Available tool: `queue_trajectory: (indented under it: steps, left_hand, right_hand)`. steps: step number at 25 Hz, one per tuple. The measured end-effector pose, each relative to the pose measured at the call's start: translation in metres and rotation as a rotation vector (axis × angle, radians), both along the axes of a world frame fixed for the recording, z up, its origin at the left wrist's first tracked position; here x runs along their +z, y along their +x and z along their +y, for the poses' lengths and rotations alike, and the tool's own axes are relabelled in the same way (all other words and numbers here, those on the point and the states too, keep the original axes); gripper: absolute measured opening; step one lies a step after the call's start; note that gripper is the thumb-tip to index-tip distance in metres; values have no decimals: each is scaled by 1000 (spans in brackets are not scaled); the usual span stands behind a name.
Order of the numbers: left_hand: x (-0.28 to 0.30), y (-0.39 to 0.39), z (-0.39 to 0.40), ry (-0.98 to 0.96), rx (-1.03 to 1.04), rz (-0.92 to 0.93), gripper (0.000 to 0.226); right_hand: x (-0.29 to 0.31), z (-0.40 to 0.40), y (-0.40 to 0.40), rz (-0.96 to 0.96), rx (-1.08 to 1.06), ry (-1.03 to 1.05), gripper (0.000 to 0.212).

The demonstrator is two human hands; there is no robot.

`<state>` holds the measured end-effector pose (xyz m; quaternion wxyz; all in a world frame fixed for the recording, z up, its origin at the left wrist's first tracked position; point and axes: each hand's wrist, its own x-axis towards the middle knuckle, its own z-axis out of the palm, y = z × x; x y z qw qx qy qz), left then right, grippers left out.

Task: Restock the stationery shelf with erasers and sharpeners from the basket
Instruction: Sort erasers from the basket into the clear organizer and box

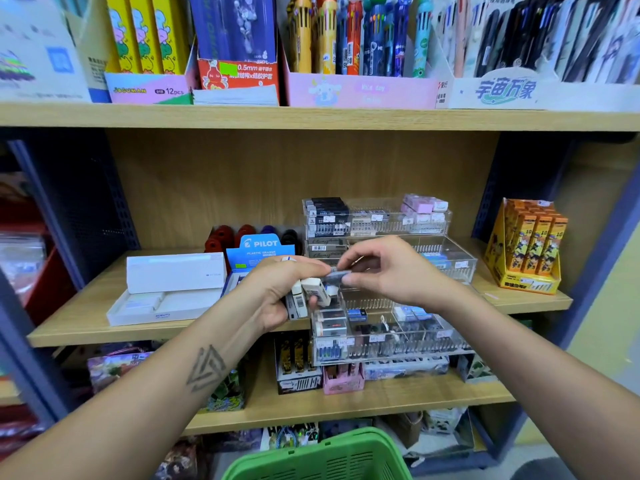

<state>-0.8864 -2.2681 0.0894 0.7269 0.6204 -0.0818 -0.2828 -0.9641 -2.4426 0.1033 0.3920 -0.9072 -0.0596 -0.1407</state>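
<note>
My left hand (pixel 273 292) grips a bunch of several white erasers (pixel 313 292) in front of the middle shelf. My right hand (pixel 384 268) pinches a small grey-blue eraser (pixel 334 274) at the top of that bunch, thumb and forefinger on its right end. Both hands hover just above the clear acrylic tiered organizer (pixel 398 344), whose front compartments hold boxed erasers (pixel 330 323) and small blue items. The green basket (pixel 322 459) sits low at the bottom centre; its contents are hidden.
A blue Pilot eraser box (pixel 261 249) and a white open box (pixel 166 292) stand left of the organizer on the wooden shelf (pixel 86 336). An orange display box (pixel 528 245) stands at the right. Pen displays fill the shelf above.
</note>
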Motion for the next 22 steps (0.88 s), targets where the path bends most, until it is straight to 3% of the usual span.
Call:
queue_trajectory:
  steps: [5,8,11,16,22]
  left_hand:
    - [6,10,7,-65,-60,81,22]
    - [13,14,5,-63,-53,62,14]
    - [26,22,-1,-57,-60,42,17]
    - [55,40,-22,-34,-89,18,19]
    - [84,76,-64,-56,-33,-24,22]
  right_hand:
    - [0,-8,5,-1,-43,344,21]
    - [0,-12,7,33,-5,405,28]
    - [6,-13,10,32,-65,229,40]
    - [36,-39,30,-195,-254,-117,31]
    - [60,-106,85,-36,-578,-261,33]
